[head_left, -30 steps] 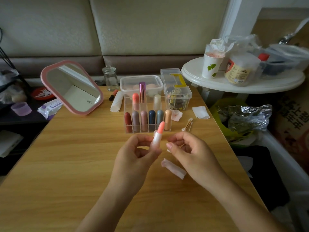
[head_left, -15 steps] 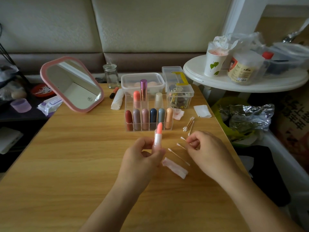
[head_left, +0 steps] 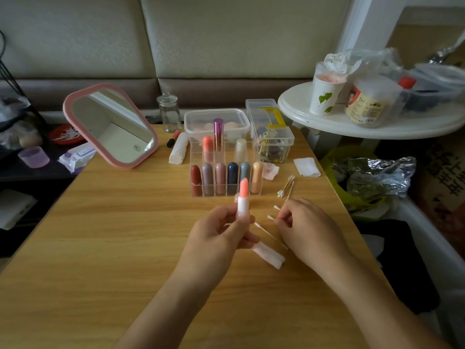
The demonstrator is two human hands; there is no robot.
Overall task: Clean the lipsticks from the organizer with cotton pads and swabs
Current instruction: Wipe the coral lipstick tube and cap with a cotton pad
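Since a second ago my right hand (head_left: 305, 229) has pulled away from the lipstick (head_left: 243, 197) and gone off to the right, low over the tabletop (head_left: 100, 248). The left hand (head_left: 216, 240) has barely shifted. It holds the lipstick upright in front of the organizer (head_left: 216, 194), thumb and fingers curled round the pale lower tube, with the orange stick uncapped and pointing up.

The right hand's fingers are curled in and seem to pinch the cotton swabs (head_left: 270, 217), two white tips poking out to the left. I cannot tell how firm that hold is. A longer swab (head_left: 271, 236) lies between the two hands, and a folded cotton pad (head_left: 269, 255) lies just in front of it. A small heap of spare swabs (head_left: 285, 187) sits to the right of the organizer, where the other lipsticks stand in their slots.

I judge the lipstick to be light, with a smooth, rather slippery tube, so the hold belongs low on the casing, as it is now. The orange stick looks soft and waxy. It would dent or smear under pressure, so only a swab tip should touch it, and gently. The swabs are featherlight with thin sticks that probably bend, and I would pinch one near its middle.
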